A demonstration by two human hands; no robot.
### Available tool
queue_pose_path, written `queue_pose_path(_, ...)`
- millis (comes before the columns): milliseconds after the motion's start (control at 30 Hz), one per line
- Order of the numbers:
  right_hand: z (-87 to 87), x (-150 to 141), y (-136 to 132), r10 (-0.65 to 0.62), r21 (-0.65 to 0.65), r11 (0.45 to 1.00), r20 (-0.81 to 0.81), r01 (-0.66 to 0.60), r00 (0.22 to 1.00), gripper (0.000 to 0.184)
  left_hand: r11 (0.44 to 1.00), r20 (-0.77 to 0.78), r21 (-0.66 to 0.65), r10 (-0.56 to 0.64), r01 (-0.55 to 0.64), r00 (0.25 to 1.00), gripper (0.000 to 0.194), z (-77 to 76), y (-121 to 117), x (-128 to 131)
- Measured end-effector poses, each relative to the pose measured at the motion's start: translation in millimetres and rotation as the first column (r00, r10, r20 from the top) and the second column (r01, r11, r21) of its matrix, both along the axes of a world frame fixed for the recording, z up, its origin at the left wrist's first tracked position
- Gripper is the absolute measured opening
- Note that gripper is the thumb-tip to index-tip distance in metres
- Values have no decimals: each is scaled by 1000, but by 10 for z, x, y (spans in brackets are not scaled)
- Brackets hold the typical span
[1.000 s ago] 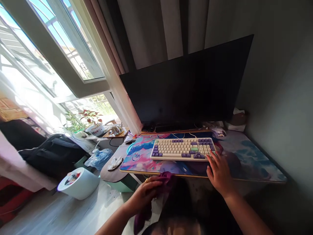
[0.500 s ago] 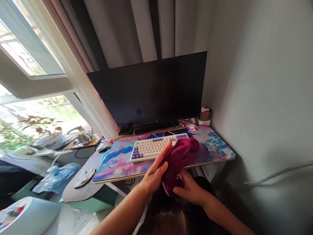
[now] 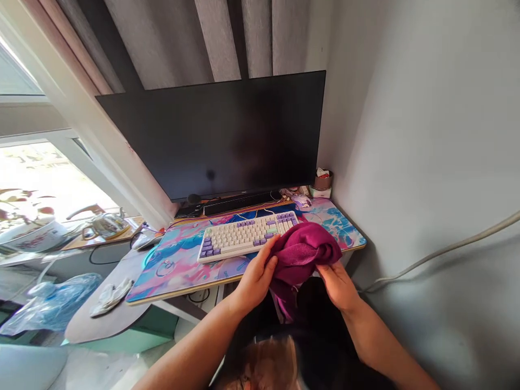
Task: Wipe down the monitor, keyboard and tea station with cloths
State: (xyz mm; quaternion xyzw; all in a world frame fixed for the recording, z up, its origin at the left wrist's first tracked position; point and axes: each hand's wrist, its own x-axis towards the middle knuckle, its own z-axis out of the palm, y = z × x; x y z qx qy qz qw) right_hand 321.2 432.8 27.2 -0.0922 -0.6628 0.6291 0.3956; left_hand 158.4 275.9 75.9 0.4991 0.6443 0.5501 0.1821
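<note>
A bunched magenta cloth (image 3: 300,249) is held up over the front edge of the desk, its lower end hanging down in front of me. My left hand (image 3: 258,273) grips its left side, thumb on the near face. At the lower right of the cloth, my right hand (image 3: 336,281) is closed on its edge, with some fingers hidden underneath. Just behind the cloth lies a white and purple keyboard (image 3: 244,238), its right end partly covered from view. The keyboard rests on a colourful desk mat (image 3: 179,265).
A large dark monitor (image 3: 227,141) stands at the back of the desk, with a mouse (image 3: 301,201) near its right end. White gloves (image 3: 111,297) lie on the grey side surface. A glass teapot (image 3: 106,225) stands by the window. A cable (image 3: 447,248) runs along the right wall.
My right hand has moved up and right, from under the cloth to its right edge. The cloth is spread wider between my hands. The view has shifted right.
</note>
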Motion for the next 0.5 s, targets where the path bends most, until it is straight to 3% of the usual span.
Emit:
queue_pose_path(100,276,149,46,-90,83,992,-11,91,996,42,1000,116,7,8,-9,993,55,-48,69,50)
queue_pose_path(200,498,212,11,-249,172,953,-21,249,968,38,995,277,50,-98,87,956,62,-191,113,155)
queue_pose_path(333,650,180,-83,-317,232,920,-29,315,948,35,948,413,122,-319,295,853,106,-519,194,353)
queue_pose_path(400,670,184,-86,-290,129,948,-22,290,957,37,942,481,97,-326,320,814,120,-640,231,423)
queue_pose_path(500,652,289,51,-279,-164,949,-43,269,959,41,951,600,74,-283,300,748,103,-657,220,433)
